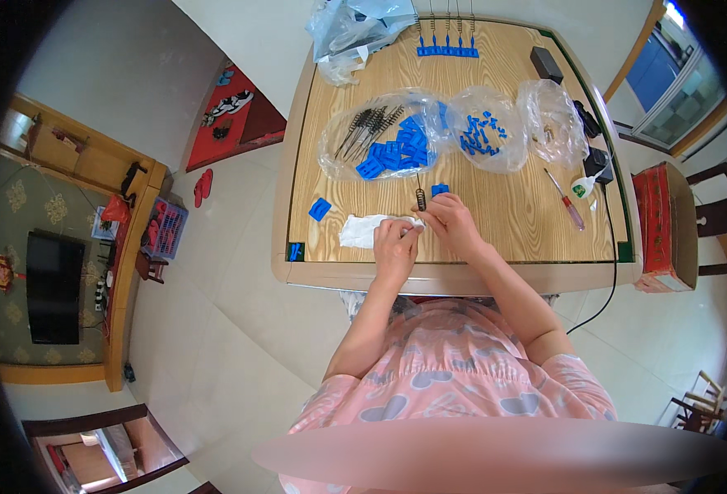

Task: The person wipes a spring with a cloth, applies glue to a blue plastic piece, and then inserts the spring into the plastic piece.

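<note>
From the head view, we're looking down on a wooden table (495, 222) with both of our hands meeting near its front edge. Our left hand (395, 245) is curled, fingers bent inward, and its tips rest at the edge of a white cloth (363, 230) lying flat on the tabletop; whether it actually pinches anything we cannot tell. Our right hand (452, 224) sits just beside it, fingers drawn together close to a small blue plastic piece (440, 189) and a thin spring with a straight wire end (420, 195) that stands up from between the 2 hands. The spring seems gripped at its base, but which fingers have it is too small to tell.

Just left of the cloth lies another blue clip (320, 208), on its own. Behind the hands, a clear plastic bag (380, 136) lies open with a heap of blue pieces and a bundle of dark springs on it. A 2nd clear bag (487, 132) beside it carries smaller blue parts. At the far edge, a row of finished blue pieces with springs (447, 41) is lined up. To the right lie a red-handled screwdriver (565, 200) and a small white glue bottle (584, 186).
</note>
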### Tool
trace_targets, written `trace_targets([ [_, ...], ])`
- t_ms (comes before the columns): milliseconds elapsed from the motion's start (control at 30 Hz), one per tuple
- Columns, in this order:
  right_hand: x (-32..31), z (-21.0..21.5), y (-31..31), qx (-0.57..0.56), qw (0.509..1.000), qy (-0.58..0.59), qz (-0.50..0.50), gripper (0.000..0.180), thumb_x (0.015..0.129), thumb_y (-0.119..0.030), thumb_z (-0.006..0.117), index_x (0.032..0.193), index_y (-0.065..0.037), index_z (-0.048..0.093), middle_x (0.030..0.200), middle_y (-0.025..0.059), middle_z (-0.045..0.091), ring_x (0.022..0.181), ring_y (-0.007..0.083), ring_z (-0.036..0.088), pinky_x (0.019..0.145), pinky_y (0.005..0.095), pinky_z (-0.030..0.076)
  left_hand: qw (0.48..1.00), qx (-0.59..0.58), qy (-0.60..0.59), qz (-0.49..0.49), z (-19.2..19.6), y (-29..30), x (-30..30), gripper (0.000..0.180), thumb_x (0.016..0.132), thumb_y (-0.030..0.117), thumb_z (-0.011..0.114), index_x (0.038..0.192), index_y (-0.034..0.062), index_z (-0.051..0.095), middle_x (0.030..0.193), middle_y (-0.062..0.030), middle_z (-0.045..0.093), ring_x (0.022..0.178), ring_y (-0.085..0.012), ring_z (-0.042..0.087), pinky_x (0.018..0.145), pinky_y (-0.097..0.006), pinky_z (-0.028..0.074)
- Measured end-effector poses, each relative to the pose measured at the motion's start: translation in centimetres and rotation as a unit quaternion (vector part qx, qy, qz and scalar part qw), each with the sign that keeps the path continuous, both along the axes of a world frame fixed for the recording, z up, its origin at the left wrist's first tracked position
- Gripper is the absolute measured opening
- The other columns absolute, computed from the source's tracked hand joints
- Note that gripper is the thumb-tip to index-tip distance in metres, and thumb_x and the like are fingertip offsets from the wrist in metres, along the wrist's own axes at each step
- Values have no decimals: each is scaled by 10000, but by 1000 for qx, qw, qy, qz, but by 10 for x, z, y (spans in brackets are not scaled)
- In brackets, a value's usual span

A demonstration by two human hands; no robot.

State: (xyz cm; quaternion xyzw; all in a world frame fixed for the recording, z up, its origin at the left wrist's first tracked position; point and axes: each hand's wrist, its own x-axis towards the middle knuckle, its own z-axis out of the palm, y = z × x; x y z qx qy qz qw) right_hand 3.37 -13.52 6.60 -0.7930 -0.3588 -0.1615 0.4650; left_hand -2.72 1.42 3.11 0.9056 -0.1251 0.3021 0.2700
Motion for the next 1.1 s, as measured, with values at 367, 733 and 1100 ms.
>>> trace_targets([
  [367, 0, -5, 0, 4, 1000, -9, -8, 75, 804, -77, 644, 849, -17, 653, 655, 98, 509, 681, 279, 535, 723, 369, 433, 1000, 5, -3, 18, 4, 1, 7, 134, 690, 27, 708, 810, 86, 695, 811, -35, 577, 815, -253, 530, 706, -373, 418],
  [733, 0, -7, 0, -4, 1000, -15, -11, 123, 809, -102, 646, 903, -29, 676, 667, 92, 527, 704, 279, 549, 738, 381, 438, 1000, -16, 1, -1, 2, 3, 3, 153, 694, 14, 696, 829, 86, 697, 834, -47, 582, 842, -260, 537, 725, -376, 427],
  [1100, -5, -4, -1, 5, 1000, 3, -22, 117, 827, -130, 646, 774, -31, 612, 681, 88, 530, 737, 280, 565, 772, 384, 429, 984, -30, -40, 170, 12, 37, 11, 471, 748, -10, 626, 1207, 81, 574, 1105, -171, 516, 1029, -354, 469, 864, -438, 403],
])
